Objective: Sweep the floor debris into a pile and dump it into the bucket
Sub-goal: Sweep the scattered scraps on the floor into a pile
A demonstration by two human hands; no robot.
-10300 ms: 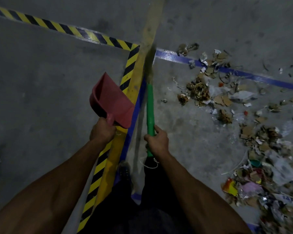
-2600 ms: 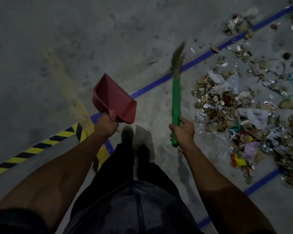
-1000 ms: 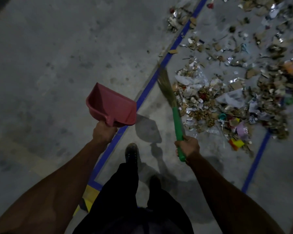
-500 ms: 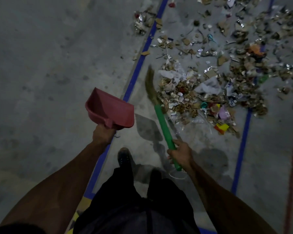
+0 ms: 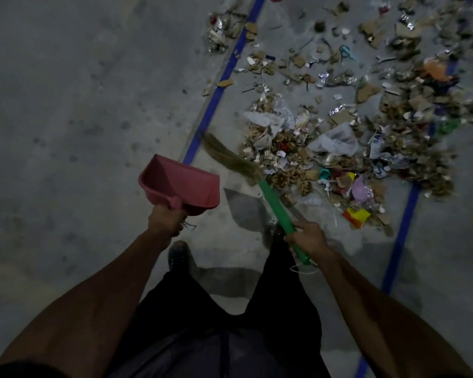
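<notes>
Person standing at the edge of scattered floor debris [image 5: 339, 148], dustpan and broom in hand.

The left hand [image 5: 165, 218] is gripping the red dustpan [image 5: 180, 185] by its handle, held off the concrete floor [image 5: 79, 105]; the right hand [image 5: 307, 238] is curling its fingers round the broom's [image 5: 257, 181] green handle, bristles lying beside the blue floor tape [image 5: 216, 96] at the debris's near edge.

Both forearms bare to above the elbow; edge of a dark short sleeve [image 5: 19, 371] visible at lower left corner; left hand [image 5: 165, 221] and right hand [image 5: 309, 238] ungloved, no watch or rings discernible; dark trousers [image 5: 224, 323], black or near-black; dark shoe [image 5: 178, 256] on left foot, toe dusty; lighting dim, fabric detail indistinct.
</notes>
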